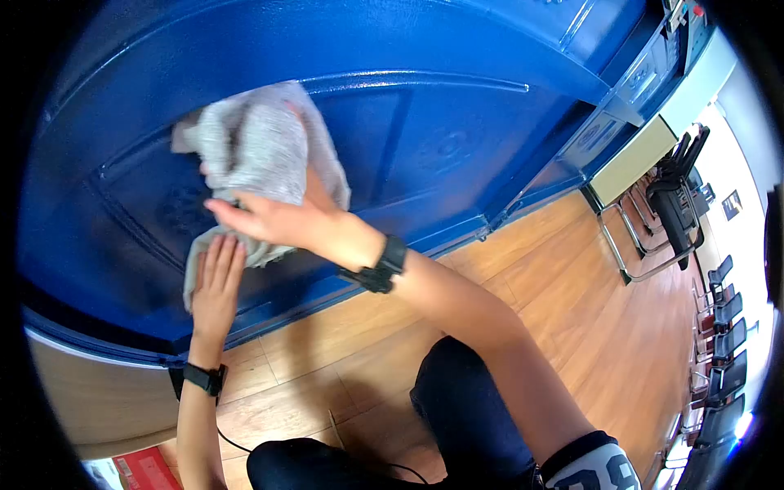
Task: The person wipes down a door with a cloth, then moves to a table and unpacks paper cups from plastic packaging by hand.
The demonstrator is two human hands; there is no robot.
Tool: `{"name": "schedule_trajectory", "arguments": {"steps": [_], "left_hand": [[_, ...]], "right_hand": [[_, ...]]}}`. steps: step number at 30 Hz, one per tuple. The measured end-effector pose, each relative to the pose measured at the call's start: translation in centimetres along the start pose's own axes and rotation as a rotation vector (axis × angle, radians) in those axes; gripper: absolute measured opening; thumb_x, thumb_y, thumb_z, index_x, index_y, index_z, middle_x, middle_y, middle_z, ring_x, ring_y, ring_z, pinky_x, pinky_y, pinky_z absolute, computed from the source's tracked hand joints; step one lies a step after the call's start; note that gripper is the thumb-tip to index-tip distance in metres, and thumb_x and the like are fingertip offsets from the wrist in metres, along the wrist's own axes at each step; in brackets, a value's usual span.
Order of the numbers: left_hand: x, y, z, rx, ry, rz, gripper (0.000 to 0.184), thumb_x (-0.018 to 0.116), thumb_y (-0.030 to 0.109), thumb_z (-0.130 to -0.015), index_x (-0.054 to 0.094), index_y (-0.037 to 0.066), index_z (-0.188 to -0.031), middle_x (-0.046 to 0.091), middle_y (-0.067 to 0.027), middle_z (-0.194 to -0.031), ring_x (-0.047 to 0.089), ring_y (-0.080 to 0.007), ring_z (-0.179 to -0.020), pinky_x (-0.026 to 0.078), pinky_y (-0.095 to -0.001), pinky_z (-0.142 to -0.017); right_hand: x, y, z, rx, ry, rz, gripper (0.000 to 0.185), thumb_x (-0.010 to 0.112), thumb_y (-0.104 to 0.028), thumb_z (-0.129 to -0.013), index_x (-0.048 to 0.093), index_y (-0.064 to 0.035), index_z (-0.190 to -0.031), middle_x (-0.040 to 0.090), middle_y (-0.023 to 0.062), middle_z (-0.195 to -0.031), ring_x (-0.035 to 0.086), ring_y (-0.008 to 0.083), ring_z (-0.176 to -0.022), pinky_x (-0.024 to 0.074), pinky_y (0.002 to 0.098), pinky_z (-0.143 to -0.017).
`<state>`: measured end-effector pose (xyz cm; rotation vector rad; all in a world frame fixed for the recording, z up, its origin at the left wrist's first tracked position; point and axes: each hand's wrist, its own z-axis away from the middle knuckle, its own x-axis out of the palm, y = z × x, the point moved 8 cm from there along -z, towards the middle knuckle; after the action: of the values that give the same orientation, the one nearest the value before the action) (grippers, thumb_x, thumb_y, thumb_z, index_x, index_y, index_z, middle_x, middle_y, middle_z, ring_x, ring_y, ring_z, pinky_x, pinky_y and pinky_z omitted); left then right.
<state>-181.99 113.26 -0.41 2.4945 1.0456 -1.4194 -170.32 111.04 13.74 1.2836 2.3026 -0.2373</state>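
A blue metal door [457, 122] with raised mouldings fills the upper part of the head view. Against it lies a grey cloth [265, 151], bunched and folded, with a lower corner hanging down. My right hand [286, 219] grips the cloth at its middle; folds hide some of the fingers, while one digit sticks out to the left. Lower down, my left hand [216, 282] rests with straight fingers flat on the cloth's lower corner, against the door. Each wrist wears a black band.
Wooden flooring [506, 269] runs below the door. My bent knees are close in front of it. A black chair [674, 212] with metal legs stands at right, with a row of chairs [725, 335] beyond. A red box [147, 469] sits at lower left.
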Motion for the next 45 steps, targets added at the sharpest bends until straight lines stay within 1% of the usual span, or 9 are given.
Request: {"name": "schedule_trajectory", "arguments": {"steps": [3,7,10,16,22,27,28,34,45], "left_hand": [[-0.9,-1.4,1.0,-0.025,0.019,-0.033,0.051,0.047,0.0,-0.082,0.044,0.011,-0.132,0.041,-0.0065,-0.139,0.035,-0.0266,-0.131,0.032,-0.0451,-0.104],[-1.8,-0.7,-1.2,-0.001,0.02,-0.034,0.053,0.049,-0.001,-0.081,0.045,0.013,-0.132,0.039,-0.0058,-0.141,0.034,-0.0269,-0.131,0.032,-0.044,-0.105],[-1.8,1.3,-4.3,0.038,0.045,0.005,0.056,0.048,-0.006,-0.08,0.046,0.014,-0.132,0.039,-0.0048,-0.141,0.032,-0.0253,-0.132,0.028,-0.0409,-0.107],[-2.6,7.9,-13.5,0.188,0.175,0.328,0.055,0.046,-0.012,-0.077,0.049,0.008,-0.129,0.041,-0.0092,-0.139,0.035,-0.026,-0.13,0.03,-0.035,-0.105],[-0.5,13.7,-19.1,0.185,0.303,0.511,0.064,0.051,-0.008,-0.069,0.047,0.009,-0.131,0.035,-0.0088,-0.142,0.029,-0.0282,-0.132,0.027,-0.0403,-0.107],[0.6,17.1,-21.9,0.21,0.142,0.561,0.061,0.051,-0.003,-0.072,0.047,0.009,-0.131,0.035,-0.0118,-0.142,0.029,-0.0305,-0.132,0.022,-0.0413,-0.108],[0.9,18.0,-22.7,0.245,0.121,0.62,0.061,0.049,-0.005,-0.072,0.046,0.008,-0.132,0.035,-0.0121,-0.142,0.029,-0.0304,-0.133,0.023,-0.0414,-0.108],[1.1,24.0,-29.4,0.357,0.146,0.76,0.069,0.042,-0.017,-0.068,0.04,0.003,-0.134,0.034,-0.0125,-0.142,0.029,-0.029,-0.133,0.026,-0.0405,-0.11],[2.6,29.6,-32.9,0.383,0.183,0.844,0.06,0.038,-0.014,-0.075,0.04,0.002,-0.133,0.032,-0.0097,-0.143,0.029,-0.0262,-0.133,0.026,-0.0366,-0.111]], "right_hand": [[0.0,1.4,-0.8,0.155,0.184,-0.305,0.035,0.065,-0.03,-0.076,0.062,-0.0108,-0.105,0.052,0.0153,-0.119,0.046,0.0338,-0.114,0.0189,0.0587,-0.105],[-2.1,3.4,0.5,0.071,0.251,-0.166,0.063,0.072,-0.019,-0.069,0.044,-0.0208,-0.126,0.051,0.0006,-0.119,0.043,0.0205,-0.118,0.0266,0.0516,-0.104],[-6.4,6.6,2.7,0.168,0.298,0.085,0.041,0.068,-0.02,-0.069,0.062,-0.0106,-0.108,0.061,0.0101,-0.104,0.055,0.0309,-0.102,0.0272,0.0494,-0.104],[-12.4,16.7,9.1,0.714,0.225,0.009,0.075,0.057,-0.029,-0.073,0.03,0.0079,-0.132,0.043,0.0319,-0.12,0.042,0.0452,-0.113,0.0298,0.049,-0.1],[-18.4,21.8,12.3,0.563,0.286,0.369,0.075,0.047,-0.035,-0.081,0.019,0.0124,-0.133,0.025,0.0358,-0.131,0.028,0.0485,-0.121,0.0168,0.0533,-0.104],[-21.4,25.4,14.9,0.754,0.194,0.241,0.074,0.043,-0.033,-0.083,0.016,0.0119,-0.135,0.02,0.0359,-0.137,0.02,0.0489,-0.128,0.0119,0.0526,-0.107],[-22.7,26.1,15.8,0.66,0.248,0.465,0.076,0.047,-0.035,-0.08,0.02,0.0088,-0.136,0.027,0.0344,-0.135,0.029,0.0483,-0.125,0.0214,0.0543,-0.104],[-28.8,30.5,17.9,0.767,0.25,0.683,0.07,0.043,-0.032,-0.083,0.022,0.0076,-0.137,0.027,0.0306,-0.139,0.027,0.0419,-0.13,0.0238,0.0531,-0.103],[-30.0,30.9,17.9,0.369,-0.428,1.435,0.043,0.053,-0.023,-0.078,0.055,0.0106,-0.105,0.058,0.0201,-0.105,0.056,0.0258,-0.099,0.0255,0.0392,-0.105]]}}
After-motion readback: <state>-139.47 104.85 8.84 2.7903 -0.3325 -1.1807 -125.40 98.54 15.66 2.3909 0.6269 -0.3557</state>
